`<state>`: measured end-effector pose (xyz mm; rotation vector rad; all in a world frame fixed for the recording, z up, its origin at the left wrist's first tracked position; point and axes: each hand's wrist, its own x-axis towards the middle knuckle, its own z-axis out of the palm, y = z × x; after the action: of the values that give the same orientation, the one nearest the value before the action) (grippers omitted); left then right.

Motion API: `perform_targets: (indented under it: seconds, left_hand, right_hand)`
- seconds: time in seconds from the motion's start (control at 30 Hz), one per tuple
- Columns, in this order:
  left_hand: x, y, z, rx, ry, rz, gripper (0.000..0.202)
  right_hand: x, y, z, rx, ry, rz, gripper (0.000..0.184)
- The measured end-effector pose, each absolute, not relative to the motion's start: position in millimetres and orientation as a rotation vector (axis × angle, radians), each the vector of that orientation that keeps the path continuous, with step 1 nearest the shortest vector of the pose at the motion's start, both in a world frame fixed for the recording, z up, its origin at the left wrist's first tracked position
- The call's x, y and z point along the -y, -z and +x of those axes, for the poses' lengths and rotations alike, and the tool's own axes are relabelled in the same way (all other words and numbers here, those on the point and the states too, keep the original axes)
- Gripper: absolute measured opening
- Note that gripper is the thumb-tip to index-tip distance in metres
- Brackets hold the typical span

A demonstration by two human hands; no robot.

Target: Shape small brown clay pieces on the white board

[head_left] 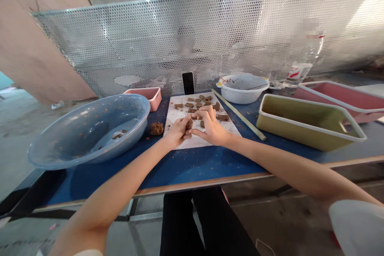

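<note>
My left hand (178, 133) is closed around a lump of brown dough-like material (189, 124), held above the near part of a white board (195, 142). Close beside it, my right hand (213, 129) has its thumb stretched toward the lump and its fingers bent over the board, thumb and fingers apart. Its fingertips are next to a small brown piece (194, 117); whether they touch it is hard to tell. Several short brown pieces (189, 105) lie on the board beyond my hands. A bigger brown lump (156, 129) rests on the blue table left of the board.
A large blue basin (90, 128) stands left, with a small pink bin (153, 100) behind it. Right of the board are a pale stick (240, 116), a white basin (244, 95), a green bin (300, 128), a pink bin (345, 96) and a plastic bottle (300, 70). A phone (188, 83) leans upright behind.
</note>
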<state>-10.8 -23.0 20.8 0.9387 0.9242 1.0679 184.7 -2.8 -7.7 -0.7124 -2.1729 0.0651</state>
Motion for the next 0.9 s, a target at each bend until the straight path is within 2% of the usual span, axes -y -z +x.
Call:
perform_targets:
  seconds: [0.27,0.5,0.67,0.73,0.83,0.9]
  left_hand:
    - [10.9,-22.1,-21.8,-0.897,-1.092,0.744,0.063]
    - [14.1,-23.9,-20.9,-0.851,-1.149,0.674,0.033]
    - [13.9,-26.7,-20.6,-0.841,-1.131,0.670,0.026]
    - [13.7,-28.9,-20.5,-0.846,-1.101,0.653,0.032]
    - [13.9,-32.0,-21.0,-0.854,-1.037,0.637,0.050]
    - [14.9,-32.4,-21.8,-0.848,-1.032,0.657,0.054]
  right_hand:
    - [2.7,4.3,189.4,2.065,-0.118,-0.657,0.042]
    - [4.9,0.7,194.5,2.056,-0.072,-0.638,0.036]
    - [6.9,-1.0,193.5,2.089,-0.115,-0.651,0.038]
    - [7.2,-1.6,193.2,2.090,-0.128,-0.631,0.037]
    - [7.4,-2.2,193.4,2.088,-0.143,-0.628,0.036]
    - [7.3,-2.5,193.9,2.097,-0.153,-0.638,0.036]
